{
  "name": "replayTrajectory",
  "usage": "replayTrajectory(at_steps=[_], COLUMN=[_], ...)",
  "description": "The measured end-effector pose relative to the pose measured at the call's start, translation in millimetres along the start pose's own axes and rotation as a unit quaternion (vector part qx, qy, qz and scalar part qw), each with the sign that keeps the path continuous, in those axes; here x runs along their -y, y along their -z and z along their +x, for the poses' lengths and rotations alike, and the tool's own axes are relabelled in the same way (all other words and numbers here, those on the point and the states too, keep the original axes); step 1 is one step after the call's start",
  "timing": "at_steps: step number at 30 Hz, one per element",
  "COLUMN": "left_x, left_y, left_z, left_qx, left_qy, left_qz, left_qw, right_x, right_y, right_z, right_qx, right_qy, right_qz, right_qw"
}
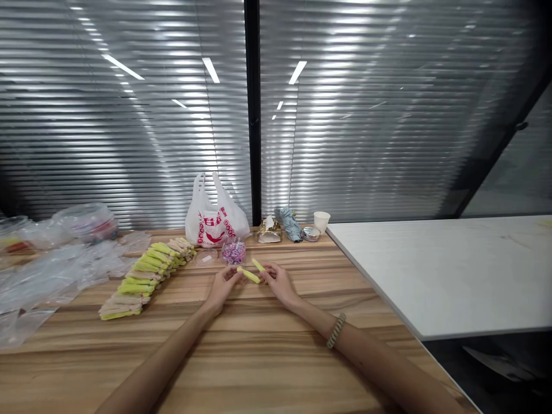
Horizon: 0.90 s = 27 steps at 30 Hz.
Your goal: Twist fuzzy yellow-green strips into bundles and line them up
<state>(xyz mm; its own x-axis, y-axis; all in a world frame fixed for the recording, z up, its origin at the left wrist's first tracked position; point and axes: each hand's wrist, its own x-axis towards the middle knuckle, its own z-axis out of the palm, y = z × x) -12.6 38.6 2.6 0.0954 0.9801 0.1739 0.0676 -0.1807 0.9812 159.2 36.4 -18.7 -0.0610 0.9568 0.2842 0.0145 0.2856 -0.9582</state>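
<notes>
Near the middle of the wooden table point(241, 356), my left hand point(223, 286) pinches the left end of a yellow strip point(249, 275). My right hand point(279, 282) is closed on a second, shorter-looking yellow strip point(258, 265), which points up and left. The two strips lie close together between my hands; whether they touch is unclear. Just beyond my left hand stands a clear container of small pink and purple pieces point(233, 252). To the left, a long row of yellow and beige bundles point(144, 276) lies on the wood.
Clear plastic bags point(56, 273) and stacked clear containers point(88, 221) cover the far left. Along the back are a white bag with red print point(215, 221), a gold tissue pack point(269, 231), a blue-grey wrapped item point(291, 225) and a paper cup point(321, 221). A white table point(444, 270) adjoins on the right.
</notes>
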Motion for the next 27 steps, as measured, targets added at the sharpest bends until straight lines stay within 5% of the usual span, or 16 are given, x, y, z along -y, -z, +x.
replayTrajectory(at_steps=[4,12,20,27], left_x=[3.9,-0.7,-3.5,-0.9], left_y=[4.8,-4.2,-17.9,-19.1], left_z=[3.1,-4.1,-11.1,-10.2], left_qx=[-0.062,-0.054,0.035,0.087], left_qy=[0.024,0.042,0.014,0.006], left_qz=[-0.121,-0.206,-0.038,-0.041], left_qw=[0.990,0.976,0.999,0.995], right_x=[-2.6,15.0,19.0,19.9], right_y=[0.9,-1.2,-3.9,-3.1], right_z=[1.1,-6.6,-11.4,-12.5], right_qx=[-0.019,0.024,0.013,0.028], right_qy=[-0.007,0.013,0.112,0.110], right_qz=[0.025,0.012,-0.066,-0.076], right_qw=[0.999,1.000,0.991,0.991])
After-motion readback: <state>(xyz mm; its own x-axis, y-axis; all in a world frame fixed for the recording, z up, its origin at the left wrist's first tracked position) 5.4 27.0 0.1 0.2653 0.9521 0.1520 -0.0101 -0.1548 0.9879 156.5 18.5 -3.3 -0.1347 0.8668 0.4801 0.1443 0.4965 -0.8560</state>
